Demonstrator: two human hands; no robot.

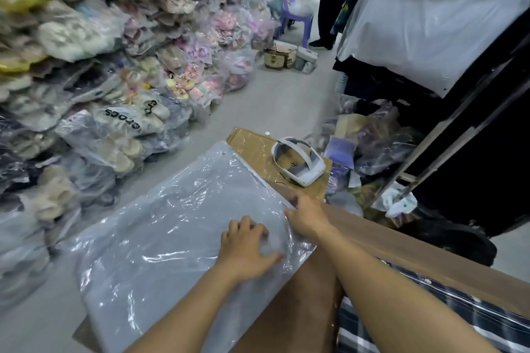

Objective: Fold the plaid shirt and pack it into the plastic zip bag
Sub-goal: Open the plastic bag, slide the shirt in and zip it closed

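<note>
A large clear plastic zip bag (172,223) lies flat over a cardboard sheet (252,146) on the floor; its zip edge runs along the right side. My left hand (246,249) presses flat on the bag near that edge, fingers spread. My right hand (305,216) pinches the bag's zip edge. The plaid shirt (430,312), dark blue with white stripes, lies at the lower right, partly under a brown cardboard piece (415,249). Whether anything is inside the bag I cannot tell.
A white headset (298,163) rests on the cardboard beyond the bag. Stacked bagged slippers (86,80) fill the left side. Plastic-wrapped goods and a dark rack (459,123) stand on the right. A person's legs (329,8) and a purple chair (295,8) are at the back.
</note>
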